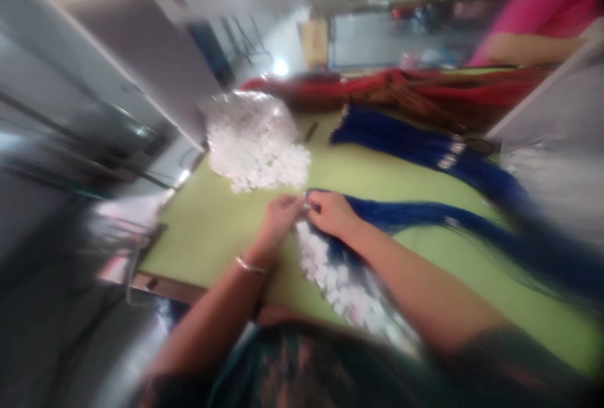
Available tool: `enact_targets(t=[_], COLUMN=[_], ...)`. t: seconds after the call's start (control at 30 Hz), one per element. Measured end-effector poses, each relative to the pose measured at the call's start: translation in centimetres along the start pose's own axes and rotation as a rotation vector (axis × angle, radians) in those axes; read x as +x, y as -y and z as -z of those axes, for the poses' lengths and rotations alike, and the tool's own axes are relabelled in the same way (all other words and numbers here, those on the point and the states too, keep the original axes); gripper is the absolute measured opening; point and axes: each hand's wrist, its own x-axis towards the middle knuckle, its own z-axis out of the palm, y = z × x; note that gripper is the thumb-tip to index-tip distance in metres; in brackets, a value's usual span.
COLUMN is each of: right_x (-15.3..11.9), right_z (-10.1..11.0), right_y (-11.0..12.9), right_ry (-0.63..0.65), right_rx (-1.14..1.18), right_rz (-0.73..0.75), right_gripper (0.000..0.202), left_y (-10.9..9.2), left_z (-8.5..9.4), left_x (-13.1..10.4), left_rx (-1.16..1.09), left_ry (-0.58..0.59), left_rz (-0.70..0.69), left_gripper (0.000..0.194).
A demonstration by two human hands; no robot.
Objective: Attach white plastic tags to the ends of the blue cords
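Observation:
My left hand (280, 214) is closed in a pinch, its fingertips meeting those of the other hand over a small whitish piece, blurred, that looks like a connector housing. Fingers of my right hand (334, 214) are closed round the end of a blue wire. A long bundle of blue wires (406, 214) runs from there to the right across the green tabletop (202, 232). Below my hands, a row of white connector housings (337, 285) lies near the table's front edge, partly under my right forearm. Blue strands also show beneath that forearm.
Beyond my hands, a clear plastic bag (250, 109) spills a heap of white housings (268, 159). A second blue wire bundle (391, 134), tied with white bands, lies behind. Red and brown wires (358, 88) stretch along the back. At upper right is another person's pink sleeve (542, 11).

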Motion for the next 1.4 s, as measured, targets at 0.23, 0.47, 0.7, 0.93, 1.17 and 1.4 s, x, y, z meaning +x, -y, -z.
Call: enact_targets(t=[0.23,0.47,0.7,0.93,1.17,1.4], right_x=[0.7,0.7,0.9,0.9,0.9,0.9], right_z=[0.5,0.2,1.2,1.5,1.3,0.7], right_y=[-1.1,-1.5,-0.7,-0.5,-0.7,-0.7], right_ry=[0.079,0.125,0.007,0.107,0.122,0.08], right_rx=[0.221,0.237,0.574,0.822,0.868,0.495], right_rz=[-0.163,-0.14,-0.333,-0.386,-0.393,-0.249], right_gripper=[0.017,0.015,0.019,0.021,0.015,0.022], left_y=[0.6,0.4,-0.7,-3.1,-1.2,-2.8], left_z=[0.3,-0.4,2.2,1.1,0.4,2.0], left_x=[-0.1,-0.3,-0.6,3.9,6.2,2.2], left_rx=[0.036,0.091,0.382,0.839,0.981,0.505], left_ry=[-0.036,-0.034,0.172,-0.126,-0.136,-0.006], left_rz=[-0.027,-0.072,-0.091,-0.319,-0.412,-0.298], left_gripper=[0.037,0.029,0.027,0.024,0.021,0.022])
